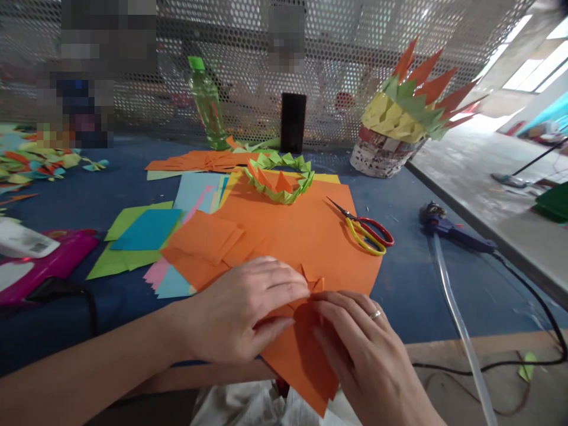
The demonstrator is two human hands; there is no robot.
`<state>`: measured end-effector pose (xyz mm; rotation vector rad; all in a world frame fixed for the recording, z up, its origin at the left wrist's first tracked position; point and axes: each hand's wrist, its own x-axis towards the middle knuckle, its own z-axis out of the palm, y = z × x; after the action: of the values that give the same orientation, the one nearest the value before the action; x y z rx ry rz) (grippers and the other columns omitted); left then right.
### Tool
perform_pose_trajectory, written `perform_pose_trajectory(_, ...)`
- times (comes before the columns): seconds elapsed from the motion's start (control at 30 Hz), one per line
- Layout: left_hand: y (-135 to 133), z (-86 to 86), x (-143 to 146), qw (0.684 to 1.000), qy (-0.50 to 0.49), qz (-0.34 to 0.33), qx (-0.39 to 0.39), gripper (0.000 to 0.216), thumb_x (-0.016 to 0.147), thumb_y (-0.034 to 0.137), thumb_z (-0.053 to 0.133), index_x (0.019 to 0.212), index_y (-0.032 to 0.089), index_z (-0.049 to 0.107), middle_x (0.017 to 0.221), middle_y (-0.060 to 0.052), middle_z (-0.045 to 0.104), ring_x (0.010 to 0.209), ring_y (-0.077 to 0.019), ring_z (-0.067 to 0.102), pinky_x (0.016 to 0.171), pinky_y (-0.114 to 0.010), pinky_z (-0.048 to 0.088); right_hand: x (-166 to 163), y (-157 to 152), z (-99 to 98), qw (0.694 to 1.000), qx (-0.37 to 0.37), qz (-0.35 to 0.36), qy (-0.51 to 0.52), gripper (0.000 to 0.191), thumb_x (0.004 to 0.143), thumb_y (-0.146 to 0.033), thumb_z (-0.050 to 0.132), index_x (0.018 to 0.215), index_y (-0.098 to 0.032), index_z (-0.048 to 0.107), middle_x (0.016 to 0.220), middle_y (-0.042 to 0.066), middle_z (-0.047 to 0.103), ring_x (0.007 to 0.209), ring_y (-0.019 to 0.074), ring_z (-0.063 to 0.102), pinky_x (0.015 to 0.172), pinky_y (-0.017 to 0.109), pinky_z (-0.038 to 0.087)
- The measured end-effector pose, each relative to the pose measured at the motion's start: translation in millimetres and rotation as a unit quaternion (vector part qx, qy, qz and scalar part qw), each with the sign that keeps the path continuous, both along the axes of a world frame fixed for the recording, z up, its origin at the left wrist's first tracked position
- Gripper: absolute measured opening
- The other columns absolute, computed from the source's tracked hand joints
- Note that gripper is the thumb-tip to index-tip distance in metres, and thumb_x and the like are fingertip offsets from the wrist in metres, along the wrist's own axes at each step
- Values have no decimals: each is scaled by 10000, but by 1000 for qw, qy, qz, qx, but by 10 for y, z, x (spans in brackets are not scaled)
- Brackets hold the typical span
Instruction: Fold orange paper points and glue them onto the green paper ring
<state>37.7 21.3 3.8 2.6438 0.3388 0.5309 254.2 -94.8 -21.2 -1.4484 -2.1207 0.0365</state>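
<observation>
My left hand [252, 305] and my right hand [368, 343] meet at the table's near edge, fingertips almost touching. Between them they pinch a small folded piece of orange paper [316, 284], partly hidden by the fingers. Beneath lies a larger orange sheet [302, 370] that hangs over the edge towards my lap. A ring of interlocked green paper pieces [290, 194], with orange points inside, rests on the stacked orange sheets [306, 231]. Scissors [366, 234] with red and yellow handles lie partly open to the right. Smaller orange squares [204, 236] are by my left hand.
At right are a glue gun [457, 231] with a clear glue stick and a paper-covered pot [381, 154] topped with folded paper. A green bottle [207, 109] and a phone [293, 123] stand against the mesh. Coloured paper [144, 231] and a pink device [57, 260] are left.
</observation>
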Motion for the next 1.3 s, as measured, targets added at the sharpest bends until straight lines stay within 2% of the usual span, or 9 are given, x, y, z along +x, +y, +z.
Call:
perform_pose_trajectory(0.1, -35, 5, -9, 1000, 5, 9, 11, 318, 928, 192, 663, 1243, 173, 626, 1251, -66, 694, 1112, -238, 641, 1034, -389, 435, 69, -14, -1, 999, 22, 3, -28, 176, 1000, -153, 526, 1104, -196, 660, 1201, 30, 733, 1098, 202, 641, 969, 339, 501)
perform_pose_trajectory(0.23, -90, -20, 25, 1000, -3, 22, 16, 272, 960, 244, 660, 1219, 171, 623, 1231, -71, 699, 1085, -236, 641, 1018, -378, 431, 95, 1, -2, 999, 40, -5, -29, 173, 990, -136, 508, 1048, -196, 660, 1156, 32, 744, 1036, 188, 672, 918, 327, 506)
perform_pose_trajectory(0.37, -149, -41, 106, 999, -20, 25, 24, 153, 1024, 197, 533, 1117, 153, 646, 1102, -81, 706, 1002, -221, 639, 947, -363, 464, 70, 20, 1, 999, 50, 2, 5, 170, 958, -127, 526, 1011, -207, 666, 1092, 22, 747, 983, 166, 681, 882, 310, 506)
perform_pose_trajectory(0.43, -173, -46, 136, 999, -22, 23, 27, 199, 1038, 145, 464, 1058, 154, 662, 1051, -78, 700, 954, -205, 634, 904, -346, 476, 71, 9, 0, 998, 57, 4, 17, 175, 952, -125, 538, 1011, -212, 677, 1081, 13, 746, 990, 160, 674, 891, 305, 495)
perform_pose_trajectory(0.6, -191, -61, 161, 998, -46, 14, -48, 153, 1034, 153, 523, 974, 168, 663, 958, -48, 678, 861, -163, 605, 837, -291, 472, 165, -89, -32, 997, 64, 9, 36, 178, 937, -116, 588, 1024, -215, 709, 1074, 20, 741, 1018, 163, 645, 900, 294, 488)
perform_pose_trajectory(0.8, -194, -90, 203, 991, -50, 24, -121, 145, 1023, 141, 536, 910, 173, 620, 890, -31, 624, 828, -153, 555, 778, -266, 440, 252, -214, -173, 995, 100, 14, 20, 240, 904, -96, 649, 1113, -194, 713, 1115, 25, 765, 1078, 185, 652, 934, 334, 489)
perform_pose_trajectory(0.9, -202, -83, 215, 990, -40, 33, -133, 146, 1026, 143, 525, 923, 176, 624, 891, -32, 610, 844, -159, 550, 779, -267, 435, 240, -226, -210, 993, 119, -5, 13, 276, 927, -95, 603, 1177, -162, 701, 1125, 37, 772, 1066, 182, 670, 928, 341, 494)
perform_pose_trajectory(1.0, -213, -70, 218, 988, -32, 50, -145, 143, 1027, 153, 523, 932, 184, 625, 898, -26, 604, 846, -156, 548, 782, -268, 436, 241, -222, -209, 995, 104, -7, -6, 320, 922, -124, 626, 1226, -195, 695, 1181, 26, 760, 1076, 189, 675, 919, 341, 506)
perform_pose_trajectory(1.3, -249, -51, 266, 982, -21, 107, -156, 161, 998, 159, 533, 853, 184, 595, 865, -11, 576, 772, -133, 552, 699, -258, 428, 267, -229, -227, 994, 112, -5, -4, 276, 886, -139, 673, 1137, -233, 738, 1144, 0, 775, 1033, 191, 704, 896, 336, 534)
